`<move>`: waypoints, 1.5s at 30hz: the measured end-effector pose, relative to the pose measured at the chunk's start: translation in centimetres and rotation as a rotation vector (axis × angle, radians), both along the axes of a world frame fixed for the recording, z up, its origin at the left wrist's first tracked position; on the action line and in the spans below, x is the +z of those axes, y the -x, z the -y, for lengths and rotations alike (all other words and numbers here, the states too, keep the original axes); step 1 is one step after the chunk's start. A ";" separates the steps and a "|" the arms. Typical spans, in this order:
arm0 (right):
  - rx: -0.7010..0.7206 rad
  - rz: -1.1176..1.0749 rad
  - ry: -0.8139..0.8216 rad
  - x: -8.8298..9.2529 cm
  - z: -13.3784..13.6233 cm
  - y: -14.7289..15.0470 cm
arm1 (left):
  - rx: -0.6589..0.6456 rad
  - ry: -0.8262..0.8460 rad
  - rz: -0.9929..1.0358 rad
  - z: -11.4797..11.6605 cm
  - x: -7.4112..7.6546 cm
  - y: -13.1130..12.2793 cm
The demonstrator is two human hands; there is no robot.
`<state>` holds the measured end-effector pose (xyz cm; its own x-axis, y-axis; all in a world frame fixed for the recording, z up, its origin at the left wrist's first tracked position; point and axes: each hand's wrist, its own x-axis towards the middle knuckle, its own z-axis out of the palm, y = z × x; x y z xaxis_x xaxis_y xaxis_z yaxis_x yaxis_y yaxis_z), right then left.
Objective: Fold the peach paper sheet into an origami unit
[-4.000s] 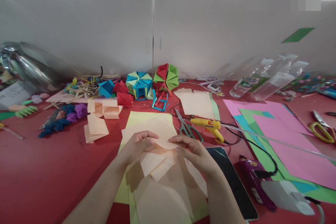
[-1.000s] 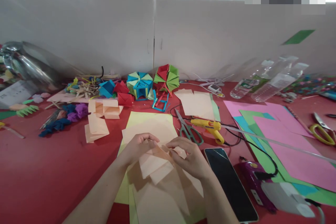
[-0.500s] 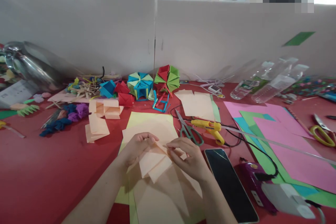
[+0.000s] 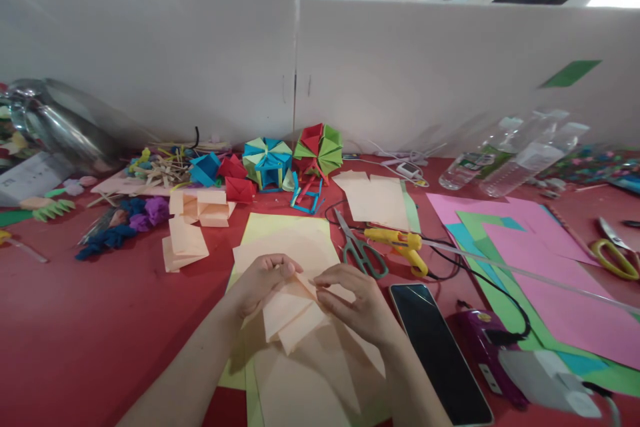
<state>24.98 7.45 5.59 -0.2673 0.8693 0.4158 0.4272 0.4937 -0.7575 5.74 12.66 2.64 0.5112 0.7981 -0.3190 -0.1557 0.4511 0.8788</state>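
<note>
Red table (image 4: 100, 347) — bottles (image 4: 531, 160), contents unclear; both hands (image 4: 263, 283) hold folded peach paper (image 4: 289, 312).

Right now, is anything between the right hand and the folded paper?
Nothing visible. The right hand is at the edge of the folded paper, held by the left hand. The scissors lie beyond, the phone to the right.

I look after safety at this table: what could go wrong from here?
The folded peach paper, held by the left hand, might slip or crease. A sideways reach by the right hand could bump the nearby scissors. The black cord lies across coloured sheets, so a snag might drag them.
</note>
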 end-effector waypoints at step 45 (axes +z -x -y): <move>-0.040 -0.081 0.468 -0.8 -0.4 -1.1 | -0.337 -0.480 -0.330 0.6 1.6 0.3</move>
